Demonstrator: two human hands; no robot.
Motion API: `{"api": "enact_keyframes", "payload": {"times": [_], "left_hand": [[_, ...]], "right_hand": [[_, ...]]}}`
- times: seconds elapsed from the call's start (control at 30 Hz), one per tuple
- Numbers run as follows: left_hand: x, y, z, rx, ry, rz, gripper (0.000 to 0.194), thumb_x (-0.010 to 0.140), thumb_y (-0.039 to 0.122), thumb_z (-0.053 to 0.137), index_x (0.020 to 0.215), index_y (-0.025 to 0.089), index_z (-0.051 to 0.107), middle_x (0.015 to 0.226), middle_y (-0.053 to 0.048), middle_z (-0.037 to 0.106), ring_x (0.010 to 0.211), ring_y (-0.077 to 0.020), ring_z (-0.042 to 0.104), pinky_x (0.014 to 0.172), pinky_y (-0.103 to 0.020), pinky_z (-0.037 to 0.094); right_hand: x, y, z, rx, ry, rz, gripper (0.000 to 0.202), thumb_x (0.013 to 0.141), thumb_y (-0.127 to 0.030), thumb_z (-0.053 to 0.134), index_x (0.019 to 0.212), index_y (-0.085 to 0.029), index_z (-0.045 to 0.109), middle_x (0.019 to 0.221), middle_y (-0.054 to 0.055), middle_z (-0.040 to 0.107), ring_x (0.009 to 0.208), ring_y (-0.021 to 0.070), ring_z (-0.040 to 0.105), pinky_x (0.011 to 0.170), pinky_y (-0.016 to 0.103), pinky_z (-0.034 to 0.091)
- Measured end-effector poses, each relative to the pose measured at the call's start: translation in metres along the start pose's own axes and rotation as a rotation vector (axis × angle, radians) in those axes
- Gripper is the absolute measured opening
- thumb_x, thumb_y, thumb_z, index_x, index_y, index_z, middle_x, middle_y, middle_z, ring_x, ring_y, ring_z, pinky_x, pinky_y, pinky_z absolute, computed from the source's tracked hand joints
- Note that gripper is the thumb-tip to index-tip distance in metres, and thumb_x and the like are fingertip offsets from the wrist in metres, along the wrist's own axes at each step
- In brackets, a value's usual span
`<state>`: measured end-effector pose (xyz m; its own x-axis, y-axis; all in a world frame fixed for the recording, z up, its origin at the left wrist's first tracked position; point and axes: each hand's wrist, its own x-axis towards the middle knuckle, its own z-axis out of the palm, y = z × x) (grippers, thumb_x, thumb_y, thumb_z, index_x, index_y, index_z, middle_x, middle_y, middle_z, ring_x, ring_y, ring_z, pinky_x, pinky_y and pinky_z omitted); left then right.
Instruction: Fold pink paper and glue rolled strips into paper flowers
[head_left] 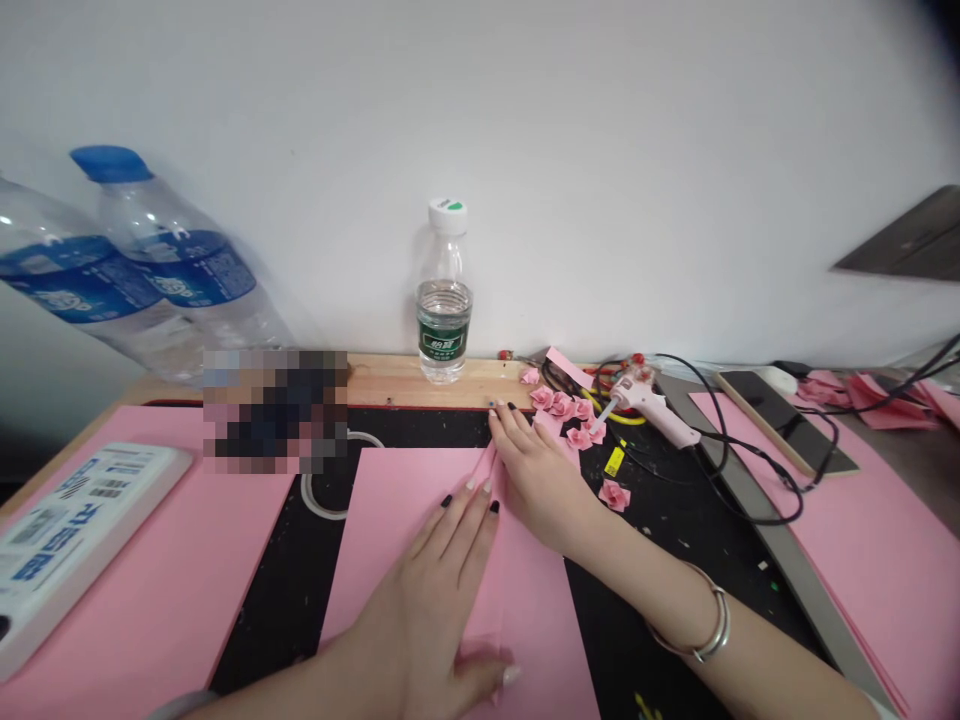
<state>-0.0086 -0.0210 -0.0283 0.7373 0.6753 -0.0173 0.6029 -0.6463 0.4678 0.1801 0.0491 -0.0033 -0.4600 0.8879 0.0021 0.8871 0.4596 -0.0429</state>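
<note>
Hands first: left hand [442, 590] lies flat, fingers spread, pinning the pink paper sheet [397, 540] to the worktop [300, 560] so it cannot slip. Right hand [536, 475] presses just beyond it, fingers extended along the sheet's folded edge, flattening a crease rather than gripping anything. Off to the right, small pink paper roses [566, 410] sit clustered beside the glue gun [649, 405], close enough to reach. At the back, a water bottle [444, 300] stands upright against the wall, clear of the paper.
</note>
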Motion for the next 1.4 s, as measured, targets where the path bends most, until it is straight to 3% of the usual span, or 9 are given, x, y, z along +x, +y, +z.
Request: {"api": "enact_keyframes", "payload": {"times": [0.27,0.53,0.73,0.9,1.17,1.4], "left_hand": [[0.001,-0.002,0.001,0.001,-0.014,0.016,0.102,0.079,0.062,0.052,0.149,0.015,-0.005,0.156,-0.014,-0.006,0.142,-0.0349,-0.001,0.113,-0.053,0.014],[0.002,-0.003,0.002,-0.043,0.027,0.027,0.107,0.076,0.056,0.058,0.148,0.015,-0.009,0.156,-0.014,-0.004,0.141,-0.0372,0.001,0.111,-0.057,0.019],[0.0,-0.006,0.011,-0.04,0.071,0.058,0.107,0.073,0.057,0.06,0.149,0.012,0.0,0.155,-0.019,0.008,0.14,-0.0395,0.009,0.11,-0.06,0.02],[0.001,-0.006,0.013,-0.053,0.091,0.067,0.105,0.071,0.06,0.061,0.148,0.01,0.01,0.151,-0.022,0.021,0.139,-0.0389,0.016,0.111,-0.058,0.018],[0.003,-0.003,0.005,-0.056,0.011,0.018,0.118,0.07,0.055,0.064,0.147,0.014,-0.015,0.155,-0.021,-0.004,0.14,-0.0424,0.002,0.109,-0.062,0.019],[0.002,0.0,-0.002,-0.059,-0.03,-0.008,0.11,0.074,0.059,0.059,0.148,0.017,-0.01,0.155,-0.017,-0.003,0.14,-0.0415,0.002,0.111,-0.06,0.016]], "right_hand": [[0.0,-0.003,0.012,-0.03,0.017,-0.021,0.054,0.085,-0.004,0.037,0.137,0.004,0.038,0.146,0.025,0.031,0.134,0.0302,0.035,0.107,0.047,0.034],[-0.005,-0.013,-0.007,0.038,-0.085,0.028,0.057,0.09,-0.023,0.036,0.141,0.003,0.033,0.149,0.022,0.026,0.137,0.031,0.029,0.11,0.048,0.028],[-0.01,-0.023,-0.012,0.059,-0.076,0.074,0.063,0.093,-0.04,0.034,0.139,0.002,0.037,0.147,0.023,0.032,0.137,0.033,0.028,0.111,0.049,0.024],[-0.006,-0.033,-0.009,-0.005,-0.052,0.108,0.076,0.092,-0.052,0.035,0.137,0.008,0.036,0.144,0.029,0.033,0.135,0.0389,0.03,0.111,0.051,0.023],[0.007,-0.03,0.001,-0.086,0.008,0.162,0.081,0.091,-0.055,0.036,0.135,0.013,0.037,0.139,0.033,0.038,0.133,0.0385,0.033,0.11,0.047,0.025],[0.015,-0.028,-0.001,-0.1,-0.005,0.166,0.082,0.091,-0.054,0.039,0.134,0.015,0.036,0.139,0.035,0.036,0.133,0.0401,0.033,0.111,0.048,0.022]]}}
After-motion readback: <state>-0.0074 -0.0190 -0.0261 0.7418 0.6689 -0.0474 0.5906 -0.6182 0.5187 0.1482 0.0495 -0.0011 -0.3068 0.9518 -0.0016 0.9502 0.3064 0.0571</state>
